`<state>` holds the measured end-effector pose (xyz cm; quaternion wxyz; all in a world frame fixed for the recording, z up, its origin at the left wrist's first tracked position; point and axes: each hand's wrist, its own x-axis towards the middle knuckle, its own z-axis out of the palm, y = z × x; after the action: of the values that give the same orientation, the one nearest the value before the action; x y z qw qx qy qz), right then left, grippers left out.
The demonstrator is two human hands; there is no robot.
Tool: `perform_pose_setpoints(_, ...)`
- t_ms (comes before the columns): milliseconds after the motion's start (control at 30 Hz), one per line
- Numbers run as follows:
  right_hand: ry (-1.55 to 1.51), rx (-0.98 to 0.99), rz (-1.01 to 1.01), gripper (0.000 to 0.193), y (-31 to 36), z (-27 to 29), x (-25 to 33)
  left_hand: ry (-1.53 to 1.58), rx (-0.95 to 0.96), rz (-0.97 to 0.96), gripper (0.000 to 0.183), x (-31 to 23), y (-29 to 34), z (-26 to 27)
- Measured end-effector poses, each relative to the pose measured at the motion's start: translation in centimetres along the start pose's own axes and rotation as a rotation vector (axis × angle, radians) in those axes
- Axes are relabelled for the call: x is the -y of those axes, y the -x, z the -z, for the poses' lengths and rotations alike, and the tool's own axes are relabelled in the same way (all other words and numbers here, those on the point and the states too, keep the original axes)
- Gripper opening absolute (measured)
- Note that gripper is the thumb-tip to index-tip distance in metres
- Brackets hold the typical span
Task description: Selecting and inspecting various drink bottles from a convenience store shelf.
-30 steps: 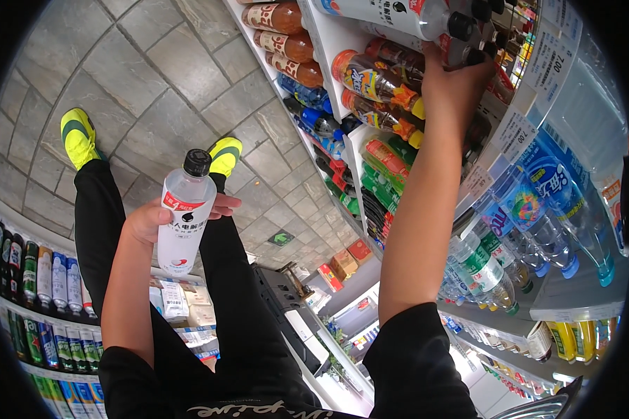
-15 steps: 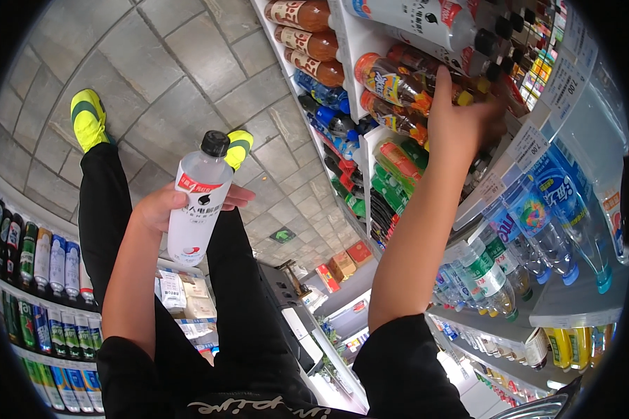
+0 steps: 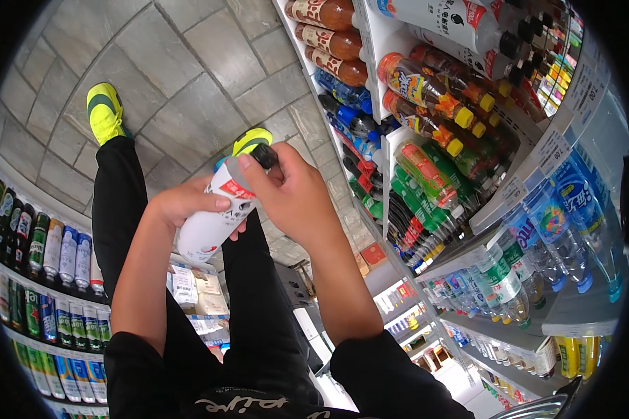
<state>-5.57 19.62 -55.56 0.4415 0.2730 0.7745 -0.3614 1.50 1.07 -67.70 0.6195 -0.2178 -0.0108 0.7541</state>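
A white-labelled drink bottle with a red band and a black cap is held tilted in front of my legs, its top pointing up and to the right. My left hand is wrapped round its body, thumb across the label. My right hand closes on the black cap at the top, thumb and fingers pinching it. The cap is partly covered by the fingers, and I cannot tell whether it is loose.
At the right, a shelf unit holds lying bottles, among them orange-labelled tea bottles with yellow caps. Clear water bottles stand on lower curved shelves. Rows of drink cans fill shelves at the left. Stone tiles make up the floor.
My right hand has come away from the shelf bottles and down to the bottle's cap. The bottle has tilted to the right in my left hand.
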Motion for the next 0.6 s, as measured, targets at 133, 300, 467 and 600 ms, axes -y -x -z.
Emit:
perform_pose_setpoints(133, -0.283, 0.045, 0.072, 0.036, 0.5, 0.1, -1.4, -0.168, 0.037, 0.042, 0.075, 0.3, 0.0, 0.0)
perform_pose_setpoints(300, -0.045, -0.011, 0.248, 0.032, 3.5, 0.8, -1.7, -0.164, -0.188, -0.24, 0.061, 0.7, -1.6, 0.4)
perform_pose_setpoints(467, 0.183, -0.155, 0.303, 0.038, 6.0, 0.2, -2.4, -0.156, -0.715, -0.692, 0.053, -0.3, -1.8, 1.4)
perform_pose_setpoints(600, -0.18, -0.477, 0.451, 0.037, 5.1, 3.7, -2.9, -0.147, -0.708, -0.51, 0.051, 0.1, -1.5, 1.6)
